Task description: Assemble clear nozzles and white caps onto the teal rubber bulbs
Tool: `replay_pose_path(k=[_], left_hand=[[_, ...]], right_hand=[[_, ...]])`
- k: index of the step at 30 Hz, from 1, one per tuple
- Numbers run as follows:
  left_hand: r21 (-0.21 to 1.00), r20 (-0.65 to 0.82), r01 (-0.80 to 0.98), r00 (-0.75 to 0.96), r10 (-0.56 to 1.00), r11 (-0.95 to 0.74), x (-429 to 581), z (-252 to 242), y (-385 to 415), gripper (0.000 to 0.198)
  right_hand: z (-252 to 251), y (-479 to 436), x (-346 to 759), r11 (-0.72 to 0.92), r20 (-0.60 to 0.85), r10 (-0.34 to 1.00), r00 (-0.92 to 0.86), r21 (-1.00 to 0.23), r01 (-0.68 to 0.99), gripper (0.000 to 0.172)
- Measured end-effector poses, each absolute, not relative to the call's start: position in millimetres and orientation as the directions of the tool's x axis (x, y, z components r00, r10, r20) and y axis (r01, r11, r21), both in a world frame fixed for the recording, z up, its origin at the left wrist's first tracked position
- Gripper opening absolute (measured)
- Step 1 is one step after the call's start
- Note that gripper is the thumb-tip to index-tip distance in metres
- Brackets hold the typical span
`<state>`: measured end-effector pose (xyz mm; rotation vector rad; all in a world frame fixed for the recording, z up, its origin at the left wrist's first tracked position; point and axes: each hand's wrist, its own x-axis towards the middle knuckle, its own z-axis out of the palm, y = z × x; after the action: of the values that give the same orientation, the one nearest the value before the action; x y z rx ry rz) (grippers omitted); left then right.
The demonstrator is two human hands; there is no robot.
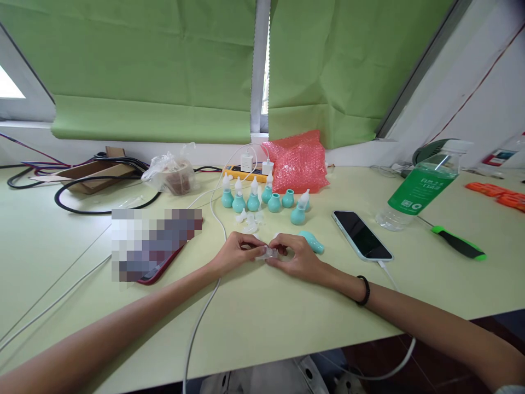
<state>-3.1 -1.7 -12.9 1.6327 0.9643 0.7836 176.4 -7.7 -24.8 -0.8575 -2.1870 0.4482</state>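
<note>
Both hands meet over the pale table near the middle of the head view. My left hand pinches the left side of a small clear plastic piece, and my right hand grips its right side. Just beyond them lie several loose clear pieces. Behind those stand several teal bulbs, some with clear pointed tips and some with open necks. One tipped bulb stands slightly apart, nearer to me. Another teal bulb lies on its side beside my right hand.
A red-edged phone lies left, a white-cased phone right. Farther right are a green-labelled bottle and a screwdriver. Red bubble wrap and a power strip sit behind. A white cable passes under my left forearm.
</note>
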Motion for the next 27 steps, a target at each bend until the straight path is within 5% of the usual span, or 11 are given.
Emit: replay_pose_path(k=[18,27], left_hand=[[0.939,0.189,0.197,0.385,0.903,-0.281,-2,-17,-6,0.018],[0.715,0.407,0.433,0.38,0.83,-0.549,2,-15,-15,0.02]], right_hand=[[-26,-8,175,0.688,0.53,0.725,-0.44,-0.584,0.431,0.014],[-27,-7,176,0.658,0.52,0.753,-0.403,-0.603,0.452,0.015]])
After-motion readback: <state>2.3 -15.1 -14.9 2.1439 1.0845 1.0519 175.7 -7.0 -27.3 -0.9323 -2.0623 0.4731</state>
